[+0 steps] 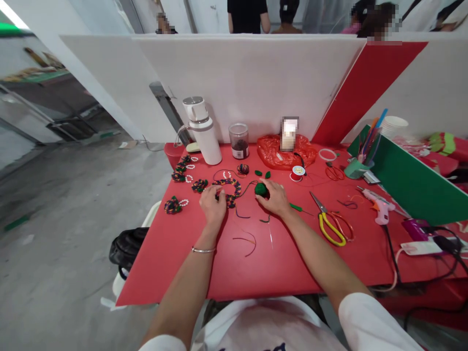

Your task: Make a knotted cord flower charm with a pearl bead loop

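My left hand pinches the near left side of a multicoloured knitted loop lying on the red table. My right hand curls its thumb and fingers around a small green yarn ball. A dark strand runs between the loop and the ball. Just behind them lie a multicoloured yarn ball and two green leaf shapes. Knitted pieces with white bead loops rest on the left. A green-handled crochet hook is beside my right wrist, and a needle lies nearer me.
Yellow-handled scissors and a pink glue gun lie to the right, near a power strip with cables. A white flask, a clear jar and a red plastic bag stand along the white partition.
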`<state>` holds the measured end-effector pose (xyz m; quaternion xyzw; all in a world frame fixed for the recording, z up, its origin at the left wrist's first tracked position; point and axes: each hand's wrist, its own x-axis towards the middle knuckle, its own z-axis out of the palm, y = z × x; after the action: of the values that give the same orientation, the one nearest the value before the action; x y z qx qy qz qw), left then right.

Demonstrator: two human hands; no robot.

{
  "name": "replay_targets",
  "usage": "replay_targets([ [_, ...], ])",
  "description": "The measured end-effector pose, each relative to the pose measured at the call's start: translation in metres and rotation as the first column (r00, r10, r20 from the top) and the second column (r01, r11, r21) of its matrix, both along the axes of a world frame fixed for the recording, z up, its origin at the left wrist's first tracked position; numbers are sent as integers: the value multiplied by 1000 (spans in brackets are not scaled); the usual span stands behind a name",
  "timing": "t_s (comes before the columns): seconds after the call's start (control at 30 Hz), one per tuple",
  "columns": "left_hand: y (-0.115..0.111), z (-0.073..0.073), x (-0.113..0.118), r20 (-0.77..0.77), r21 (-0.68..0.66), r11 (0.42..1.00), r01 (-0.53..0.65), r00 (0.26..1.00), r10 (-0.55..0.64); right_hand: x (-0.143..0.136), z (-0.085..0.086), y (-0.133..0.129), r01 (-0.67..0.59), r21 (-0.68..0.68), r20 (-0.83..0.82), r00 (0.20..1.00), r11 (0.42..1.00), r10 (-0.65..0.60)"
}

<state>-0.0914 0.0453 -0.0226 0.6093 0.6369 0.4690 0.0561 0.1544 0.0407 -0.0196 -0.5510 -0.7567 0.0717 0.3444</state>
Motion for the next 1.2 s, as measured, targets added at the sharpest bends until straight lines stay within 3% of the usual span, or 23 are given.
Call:
replay_targets([
  [0.17,-6,3,7,-162,-150,969,195,962,-219,1,-2,3,50,-13,-25,998,999,-51],
  [0.3,-9,4,13,-122,-96,934,344,927,-354,3,-4,7,116,27,-78,990,993,-113],
  [0.37,-8,4,13,-60,-29,942,334,940,-336,4,-5,7,139,74,-112,985,988,-130],
  [0.53,3,-1,-2,44,52,996,67,997,-69,4,0,3,113,153,-137,986,982,-92],
  [0.7,11,-11,-15,79,-92,995,43,996,-36,-8,11,-12,-175,162,-9,984,971,179],
  [0.8,11,-13,-15,82,-170,984,42,996,-28,-21,18,-20,-366,183,54,930,913,362],
  [0.9,8,-12,-12,60,-184,983,23,998,-12,-30,19,-24,-468,196,99,884,862,457],
  [1.03,6,-7,-9,-3,-122,991,62,998,-63,-26,11,-19,-435,146,107,900,889,423],
  [1.2,-3,4,-1,-155,-84,954,286,942,-296,-19,4,-14,-355,131,120,932,925,341],
])
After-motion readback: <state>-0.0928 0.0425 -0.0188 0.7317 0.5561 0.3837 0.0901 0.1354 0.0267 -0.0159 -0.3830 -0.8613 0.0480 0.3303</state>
